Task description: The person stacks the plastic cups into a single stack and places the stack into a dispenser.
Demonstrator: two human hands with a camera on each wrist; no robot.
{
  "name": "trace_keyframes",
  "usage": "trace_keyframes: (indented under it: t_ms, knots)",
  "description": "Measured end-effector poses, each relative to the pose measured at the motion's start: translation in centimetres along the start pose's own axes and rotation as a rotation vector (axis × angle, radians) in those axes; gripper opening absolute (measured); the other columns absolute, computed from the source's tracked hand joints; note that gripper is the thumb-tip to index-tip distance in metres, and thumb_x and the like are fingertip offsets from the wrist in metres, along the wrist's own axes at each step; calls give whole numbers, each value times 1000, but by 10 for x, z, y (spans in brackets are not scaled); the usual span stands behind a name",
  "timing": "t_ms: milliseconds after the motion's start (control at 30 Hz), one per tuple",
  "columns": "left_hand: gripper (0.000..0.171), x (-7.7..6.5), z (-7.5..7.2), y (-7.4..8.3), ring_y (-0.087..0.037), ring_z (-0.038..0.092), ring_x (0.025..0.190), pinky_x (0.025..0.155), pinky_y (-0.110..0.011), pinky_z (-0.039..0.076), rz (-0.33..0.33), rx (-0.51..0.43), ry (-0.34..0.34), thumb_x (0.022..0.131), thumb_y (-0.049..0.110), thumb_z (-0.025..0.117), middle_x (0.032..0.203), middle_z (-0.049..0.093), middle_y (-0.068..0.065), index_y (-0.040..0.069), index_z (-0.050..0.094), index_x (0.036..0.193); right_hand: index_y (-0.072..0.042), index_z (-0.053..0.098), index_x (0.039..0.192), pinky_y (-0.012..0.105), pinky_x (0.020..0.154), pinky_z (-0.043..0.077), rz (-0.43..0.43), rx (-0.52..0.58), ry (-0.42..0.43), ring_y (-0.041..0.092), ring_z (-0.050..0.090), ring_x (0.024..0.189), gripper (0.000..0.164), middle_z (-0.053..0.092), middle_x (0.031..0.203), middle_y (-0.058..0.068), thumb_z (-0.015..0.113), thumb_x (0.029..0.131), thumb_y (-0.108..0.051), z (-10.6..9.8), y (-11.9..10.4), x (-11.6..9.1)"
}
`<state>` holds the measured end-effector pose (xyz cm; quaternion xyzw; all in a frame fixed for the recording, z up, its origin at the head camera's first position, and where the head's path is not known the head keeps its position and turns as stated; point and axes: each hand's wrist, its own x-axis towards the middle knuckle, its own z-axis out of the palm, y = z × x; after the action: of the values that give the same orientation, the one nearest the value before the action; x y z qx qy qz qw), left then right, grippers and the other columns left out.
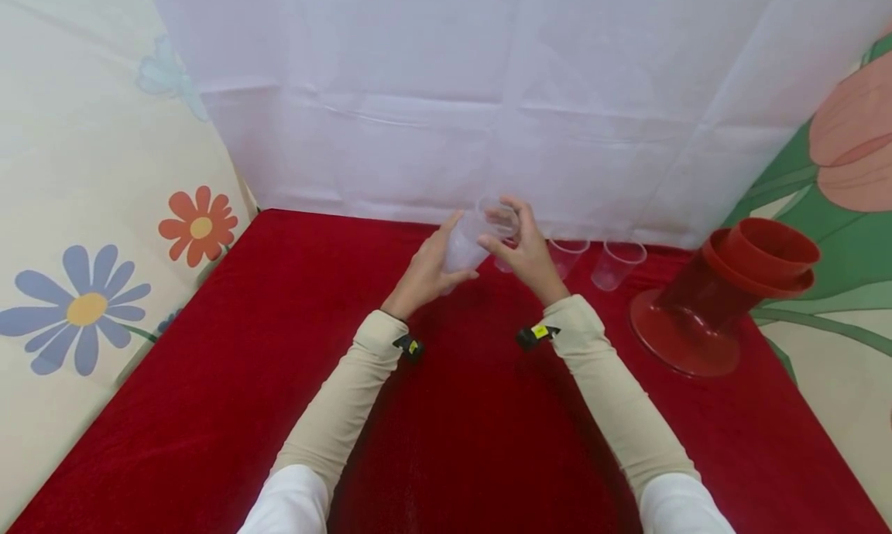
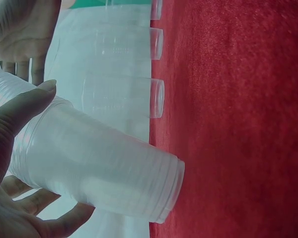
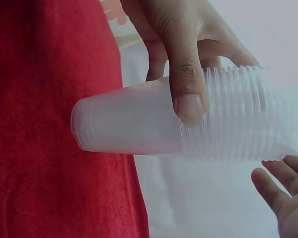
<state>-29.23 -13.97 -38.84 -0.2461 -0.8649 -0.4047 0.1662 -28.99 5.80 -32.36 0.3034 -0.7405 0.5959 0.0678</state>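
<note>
My left hand grips a tall stack of nested clear plastic cups, thumb on one side and fingers round the other. The stack is tilted above the red cloth, its rims pointing up toward my right hand. That hand is spread about the rim end; in the right wrist view its fingers lie at the lowest rims, and whether they press on them is unclear. Behind the hands, single clear cups stand in a row: one partly hidden by the right hand, a second and a third.
A red cylindrical vessel with a wide round base stands on the right of the red-clothed table. A white cloth backdrop hangs along the far edge. Flower-patterned panels flank both sides.
</note>
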Motion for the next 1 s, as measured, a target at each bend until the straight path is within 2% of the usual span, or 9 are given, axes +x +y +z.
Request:
trace_keyframes:
  t_ms: [300, 433, 600, 833, 1000]
  knots:
    - [97, -1, 1, 1, -34, 52, 117, 91, -51, 48, -18, 2, -12, 84, 19, 83, 141, 49, -21, 12, 20, 159, 14, 27, 145, 57, 105, 38, 18, -35, -42, 43, 43, 134, 65, 46, 142, 35, 65, 92, 8, -1, 2, -5]
    - [97, 0, 0, 1, -34, 51, 118, 91, -51, 49, -5, -1, 1, 84, 18, 82, 143, 47, -20, 12, 21, 159, 10, 27, 146, 53, 107, 38, 37, -43, -57, 39, 41, 138, 66, 45, 146, 30, 66, 93, 3, -1, 3, -4]
    - [99, 1, 0, 0, -33, 50, 120, 93, -51, 47, 0, -17, -7, 84, 18, 82, 143, 47, -19, 12, 19, 159, 7, 27, 149, 48, 114, 31, 77, -51, -77, 35, 35, 143, 68, 36, 153, 25, 66, 94, 0, -2, 5, -5]
    - [99, 1, -1, 0, -32, 50, 121, 95, -51, 46, 19, -22, 2, 84, 18, 82, 142, 48, -18, 13, 18, 160, 8, 28, 149, 49, 113, 33, 72, -65, -77, 35, 34, 144, 70, 32, 155, 26, 69, 93, -2, -1, 8, -5]
    - [100, 1, -1, -1, -31, 50, 120, 95, -50, 46, 24, -20, 4, 84, 19, 83, 142, 48, -18, 14, 18, 160, 12, 29, 146, 51, 112, 34, 70, -76, -71, 38, 33, 143, 71, 33, 153, 29, 71, 89, 3, -1, 6, -7]
